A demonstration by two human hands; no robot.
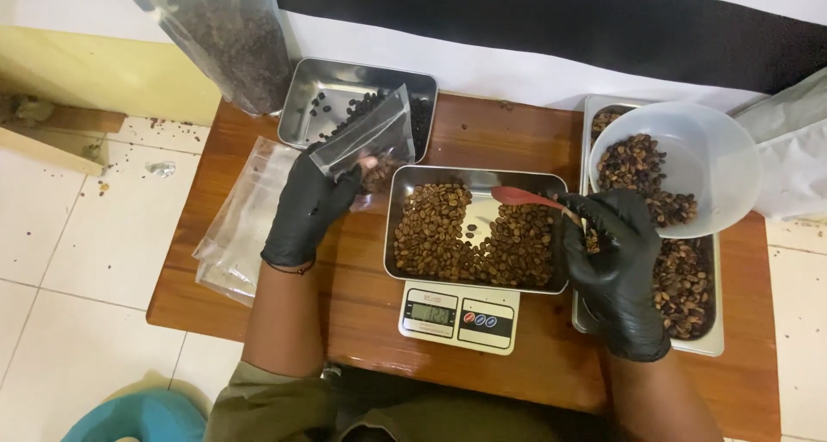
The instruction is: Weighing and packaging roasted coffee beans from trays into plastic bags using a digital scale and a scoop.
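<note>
My left hand, in a black glove, holds a small clear plastic pouch with a few coffee beans in it, just left of a steel tray of brown coffee beans. That tray rests on a white digital scale. My right hand, also gloved in black, grips a red spoon whose bowl hovers over the tray's beans.
A steel tray of dark beans sits at the back left, beside a large clear bag of beans. Spare clear pouches lie at the wooden table's left edge. On the right stand a long tray of beans and a white bowl.
</note>
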